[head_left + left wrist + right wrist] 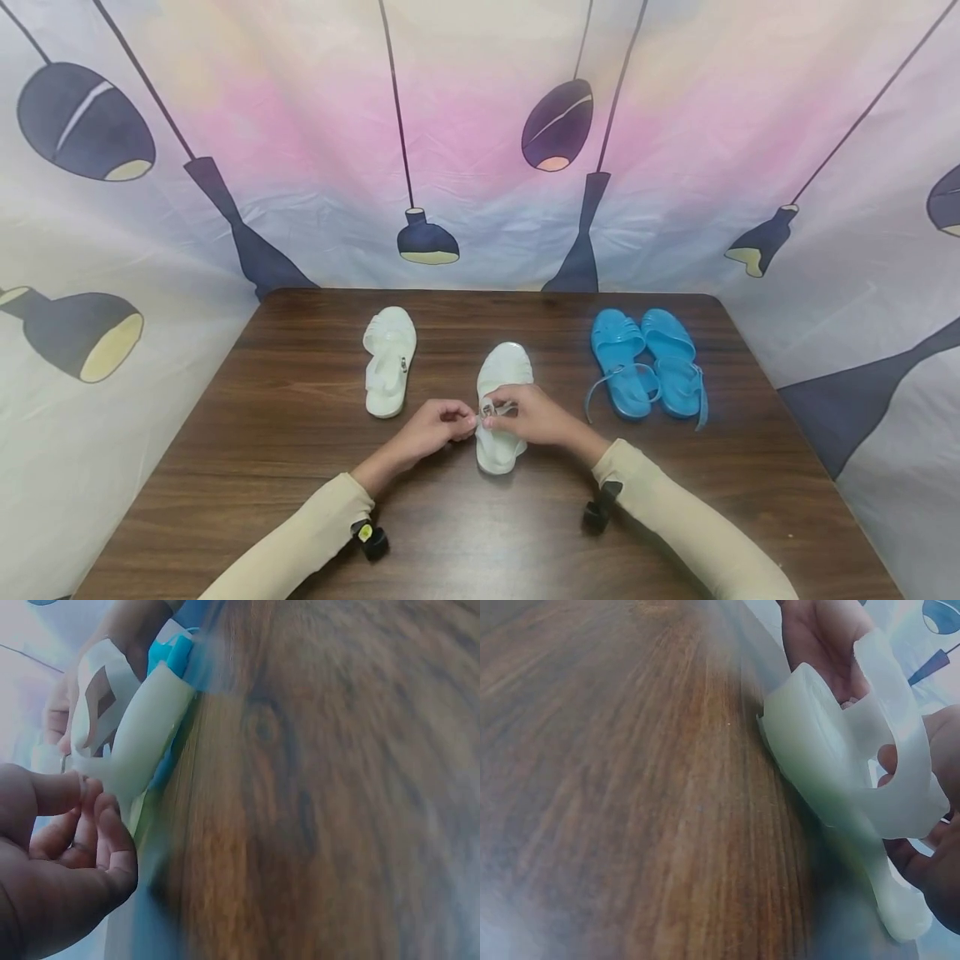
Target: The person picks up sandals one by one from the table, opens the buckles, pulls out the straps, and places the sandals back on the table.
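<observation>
A white sandal lies on the table in the middle of the head view, its toe pointing away from me. My left hand is at its left side, thumb and fingertips pinching the end of the ankle strap. From the right, my right hand holds the same strap near a small metal buckle. In the left wrist view the strap arches above the sandal's heel. The right wrist view shows the heel end close up, with the fingers partly hidden behind the strap.
A second white sandal lies to the left, its strap across it and a buckle visible. Two blue sandals are side by side at the right, their straps loose. Behind the brown wooden table hangs a cloth printed with lamps.
</observation>
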`<state>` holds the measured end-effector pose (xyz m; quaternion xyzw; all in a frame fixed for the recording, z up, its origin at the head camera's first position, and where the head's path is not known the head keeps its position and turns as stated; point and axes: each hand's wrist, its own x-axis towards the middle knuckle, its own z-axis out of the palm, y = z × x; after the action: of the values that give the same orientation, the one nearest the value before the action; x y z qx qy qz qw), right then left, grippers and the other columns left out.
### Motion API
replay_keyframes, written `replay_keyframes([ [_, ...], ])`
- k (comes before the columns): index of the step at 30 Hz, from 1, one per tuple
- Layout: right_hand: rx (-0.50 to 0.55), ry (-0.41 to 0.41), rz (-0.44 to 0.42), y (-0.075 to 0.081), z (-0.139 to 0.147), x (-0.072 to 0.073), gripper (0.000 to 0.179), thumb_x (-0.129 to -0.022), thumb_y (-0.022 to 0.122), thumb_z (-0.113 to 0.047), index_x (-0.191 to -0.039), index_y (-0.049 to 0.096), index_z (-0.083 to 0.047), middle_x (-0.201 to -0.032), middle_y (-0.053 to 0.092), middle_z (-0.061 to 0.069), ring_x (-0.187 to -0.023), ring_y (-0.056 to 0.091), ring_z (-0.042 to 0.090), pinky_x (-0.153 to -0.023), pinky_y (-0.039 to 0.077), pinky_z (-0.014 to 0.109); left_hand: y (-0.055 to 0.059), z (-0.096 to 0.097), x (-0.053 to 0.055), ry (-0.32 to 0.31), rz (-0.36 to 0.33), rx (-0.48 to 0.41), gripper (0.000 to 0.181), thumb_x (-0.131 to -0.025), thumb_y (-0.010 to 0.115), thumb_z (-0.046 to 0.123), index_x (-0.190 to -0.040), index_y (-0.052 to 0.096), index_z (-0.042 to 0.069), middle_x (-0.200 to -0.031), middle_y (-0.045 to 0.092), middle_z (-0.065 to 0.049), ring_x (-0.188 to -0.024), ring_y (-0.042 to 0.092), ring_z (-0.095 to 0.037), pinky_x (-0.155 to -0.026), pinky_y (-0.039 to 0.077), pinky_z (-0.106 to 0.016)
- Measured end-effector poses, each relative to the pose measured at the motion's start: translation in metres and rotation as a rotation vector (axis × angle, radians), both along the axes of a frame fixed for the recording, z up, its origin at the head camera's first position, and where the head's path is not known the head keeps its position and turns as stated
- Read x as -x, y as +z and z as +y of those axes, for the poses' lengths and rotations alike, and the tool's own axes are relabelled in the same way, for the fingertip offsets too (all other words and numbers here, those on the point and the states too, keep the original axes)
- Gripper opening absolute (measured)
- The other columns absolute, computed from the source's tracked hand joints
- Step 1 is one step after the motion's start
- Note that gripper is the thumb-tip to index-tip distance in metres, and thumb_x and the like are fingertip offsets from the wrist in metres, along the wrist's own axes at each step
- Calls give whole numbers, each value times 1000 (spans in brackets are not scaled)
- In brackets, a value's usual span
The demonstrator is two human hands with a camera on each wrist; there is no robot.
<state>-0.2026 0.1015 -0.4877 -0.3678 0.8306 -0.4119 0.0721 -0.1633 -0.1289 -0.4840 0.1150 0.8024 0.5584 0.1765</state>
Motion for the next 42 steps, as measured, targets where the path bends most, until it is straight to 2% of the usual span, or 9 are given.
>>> replay_keyframes([
  [4, 9, 29, 18, 1, -1, 1, 18, -91, 79, -22, -103, 74, -10, -95, 73, -3, -91, 65, 8, -84, 56, 27, -2, 2, 1, 12, 4, -34, 16, -101, 64, 16, -96, 70, 2, -76, 58, 1, -72, 55, -15, -60, 46, -28],
  [8, 5, 42, 52, 0, -2, 1, 13, -90, 80, -22, -95, 73, -13, -90, 71, -7, -84, 60, 4, -78, 53, 25, 1, 2, 1, 10, 3, -36, 16, -100, 65, 15, -98, 71, 0, -78, 61, 1, -72, 57, -14, -61, 48, -28],
  [13, 25, 9, 30, -1, -1, -1, 16, -90, 80, -20, -101, 74, -11, -95, 73, -4, -89, 65, 7, -82, 55, 27, 4, 0, 0, 21, -16, -39, 20, -100, 66, 15, -102, 72, -4, -84, 70, -4, -74, 62, -12, -67, 53, -28],
  [17, 33, -10, 16, -1, -1, -2, 18, -91, 79, -20, -104, 75, -10, -99, 74, -2, -92, 66, 10, -83, 57, 29, 4, -1, -2, 33, -35, -42, 18, -99, 65, 13, -103, 70, -4, -86, 70, -5, -77, 63, -13, -69, 53, -28],
  [23, 12, -23, 13, 0, -1, -2, 20, -91, 80, -21, -107, 75, -10, -100, 74, -3, -93, 65, 8, -84, 57, 28, 1, 1, 0, 44, -27, -58, 13, -96, 68, 10, -102, 70, -1, -83, 67, -2, -74, 59, -14, -62, 48, -28],
  [32, 11, 5, 94, 1, -3, -3, 19, -89, 81, -22, -102, 74, -9, -96, 74, -2, -89, 65, 8, -82, 55, 27, 3, 4, 0, 85, -30, -88, 16, -98, 67, 11, -102, 71, -4, -80, 64, 1, -75, 58, -12, -62, 47, -27],
  [37, 27, -42, 69, -1, -3, -4, 15, -90, 81, -20, -97, 73, -10, -92, 72, -3, -86, 63, 8, -79, 55, 27, 4, 5, 1, 115, -11, -72, 17, -98, 69, 13, -102, 73, -2, -82, 68, -1, -75, 61, -11, -65, 50, -26],
  [42, 39, -64, 44, -3, -4, -4, 16, -90, 80, -21, -98, 74, -10, -94, 73, -2, -89, 66, 11, -81, 56, 28, 5, 4, -1, 130, -46, -88, 19, -98, 68, 13, -104, 73, -4, -86, 72, -4, -77, 64, -11, -71, 55, -26],
])
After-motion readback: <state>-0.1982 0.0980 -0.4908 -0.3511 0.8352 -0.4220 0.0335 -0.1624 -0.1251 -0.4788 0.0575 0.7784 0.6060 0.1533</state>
